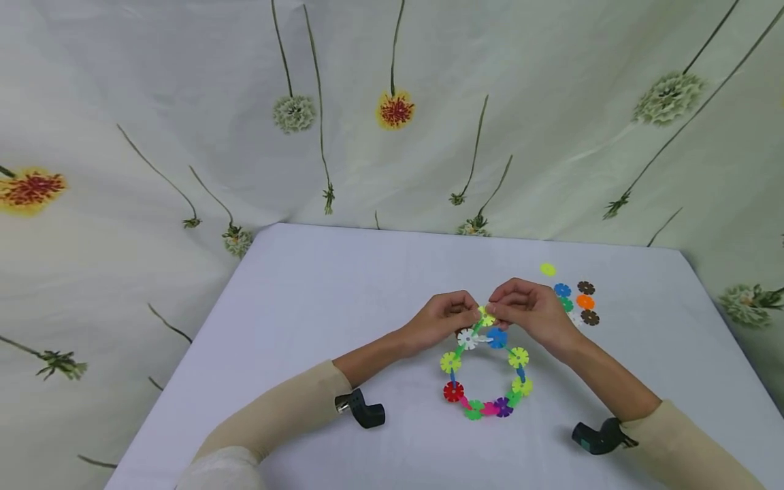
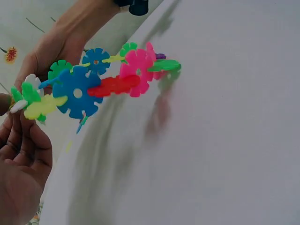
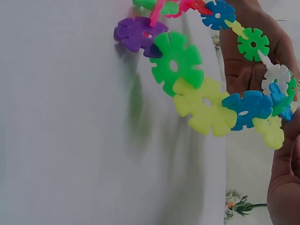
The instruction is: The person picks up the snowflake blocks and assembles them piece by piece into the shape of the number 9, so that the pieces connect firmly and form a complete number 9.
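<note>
A ring of plastic snowflake discs (image 1: 453, 392), slotted together in many colours, hangs raised from both hands over the white table. My left hand (image 1: 442, 321) pinches the top of the ring from the left, close to a white disc (image 1: 467, 339). From the right, my right hand (image 1: 539, 316) pinches at the yellow disc (image 1: 486, 316) at the top, its fingertips near the left ones. In the left wrist view a large blue disc (image 2: 77, 93) faces the camera. A purple disc (image 3: 138, 34) shows in the right wrist view. Fingertips partly hide the joint between the hands.
Behind the right hand, several loose discs lie on the table (image 1: 343, 286), among them an orange disc (image 1: 585, 301) and brown discs (image 1: 586, 288). A yellow disc (image 1: 548, 269) lies farther back. Flowered cloth (image 1: 392, 170) hangs behind the table.
</note>
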Tool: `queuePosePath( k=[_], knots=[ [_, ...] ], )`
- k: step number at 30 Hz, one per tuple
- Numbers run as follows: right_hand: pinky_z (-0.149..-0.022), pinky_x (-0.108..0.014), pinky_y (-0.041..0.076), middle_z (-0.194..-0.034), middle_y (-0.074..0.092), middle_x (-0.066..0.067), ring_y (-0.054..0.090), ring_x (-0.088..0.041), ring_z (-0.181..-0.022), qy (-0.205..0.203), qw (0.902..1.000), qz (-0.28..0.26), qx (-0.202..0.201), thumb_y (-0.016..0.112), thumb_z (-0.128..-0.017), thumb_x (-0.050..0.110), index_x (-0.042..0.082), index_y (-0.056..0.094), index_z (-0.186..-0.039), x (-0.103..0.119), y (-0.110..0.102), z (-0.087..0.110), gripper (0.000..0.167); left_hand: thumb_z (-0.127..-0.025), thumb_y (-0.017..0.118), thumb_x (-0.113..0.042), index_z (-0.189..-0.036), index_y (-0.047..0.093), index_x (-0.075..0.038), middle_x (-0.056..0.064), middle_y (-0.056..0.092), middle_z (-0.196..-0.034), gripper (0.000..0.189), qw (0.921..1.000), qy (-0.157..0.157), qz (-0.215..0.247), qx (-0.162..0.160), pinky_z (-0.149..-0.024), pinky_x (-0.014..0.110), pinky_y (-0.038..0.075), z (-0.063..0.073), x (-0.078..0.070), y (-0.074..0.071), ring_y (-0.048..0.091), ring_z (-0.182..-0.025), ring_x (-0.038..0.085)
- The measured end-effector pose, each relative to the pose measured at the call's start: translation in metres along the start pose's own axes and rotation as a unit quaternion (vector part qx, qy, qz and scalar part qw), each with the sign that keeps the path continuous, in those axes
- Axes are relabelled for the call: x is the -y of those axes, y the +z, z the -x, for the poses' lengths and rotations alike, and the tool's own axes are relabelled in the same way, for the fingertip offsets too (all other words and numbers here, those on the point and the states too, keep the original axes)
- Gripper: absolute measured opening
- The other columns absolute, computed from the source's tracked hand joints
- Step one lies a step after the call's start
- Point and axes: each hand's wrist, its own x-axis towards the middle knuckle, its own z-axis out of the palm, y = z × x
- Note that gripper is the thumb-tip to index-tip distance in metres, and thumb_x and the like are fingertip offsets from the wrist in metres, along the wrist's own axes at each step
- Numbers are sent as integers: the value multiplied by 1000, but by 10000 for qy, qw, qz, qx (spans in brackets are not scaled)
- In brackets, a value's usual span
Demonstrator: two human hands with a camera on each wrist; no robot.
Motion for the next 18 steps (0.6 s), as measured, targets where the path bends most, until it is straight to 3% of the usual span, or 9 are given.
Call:
queuePosePath(
  k=[5,12,18],
  knots=[
    [-76,-25,64,-90,80,6,71,-12,-72,-27,10000,15,-33,75,-102,11,-5,66,-115,0,2,0,23,-109,58,-16,-118,64,1,-2,66,-91,20,9997,-6,-42,-226,-75,19,50,-4,0,5,58,-79,7],
    [-77,-25,64,-92,79,3,74,-17,-78,26,9999,115,-100,73,-103,14,-4,66,-117,-3,-1,0,24,-109,57,-16,-118,64,1,1,66,-91,20,9996,-95,-74,-263,-75,19,50,-5,3,5,58,-78,7],
    [-75,-23,62,-99,79,-10,73,-16,-85,204,9945,615,-816,71,-106,25,-2,67,-118,-13,-15,-8,30,-109,59,-16,-119,66,0,10,68,-98,20,9986,-282,-196,-407,-80,19,52,-3,6,2,59,-83,8]
  ],
)
